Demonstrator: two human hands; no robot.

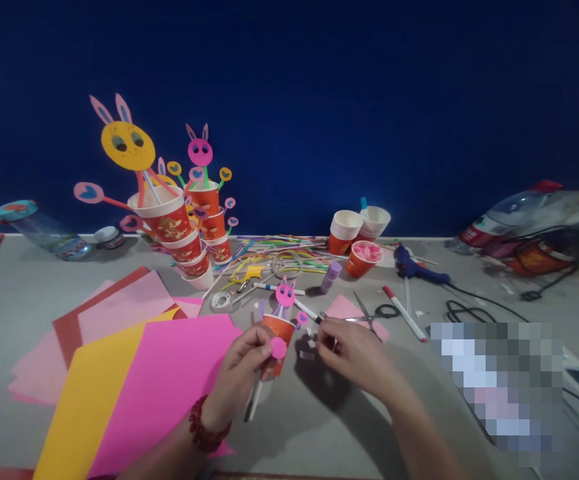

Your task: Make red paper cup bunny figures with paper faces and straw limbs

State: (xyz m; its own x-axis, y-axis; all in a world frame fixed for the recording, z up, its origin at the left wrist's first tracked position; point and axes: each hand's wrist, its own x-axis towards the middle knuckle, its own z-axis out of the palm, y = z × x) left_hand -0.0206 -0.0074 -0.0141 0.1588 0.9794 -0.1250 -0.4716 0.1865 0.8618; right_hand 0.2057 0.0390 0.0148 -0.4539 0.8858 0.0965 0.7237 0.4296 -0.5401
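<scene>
Orange paper cup [278, 331] pinched in left hand [242, 377], pink bunny head [285, 294] on straw rising above it. Right hand [354, 353] just beside cup, fingers curled, pinching black marker [308, 311]. Step judged: decorating cup figure. Next move needs steady cup, fine tip placement. Scissors [369, 313] beyond right hand.

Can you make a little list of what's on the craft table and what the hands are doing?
left hand: holds a small red paper cup with a pink paper bunny head on a stick
right hand: beside that cup, fingertips pinched; what they hold is too small to tell
sheets: pink and yellow coloured paper sheets at the left
finished pieces: stack of red paper cups with a yellow bunny face
tools: metal scissors with black handles, blue glue gun, purple glue stick
surface: grey table
</scene>
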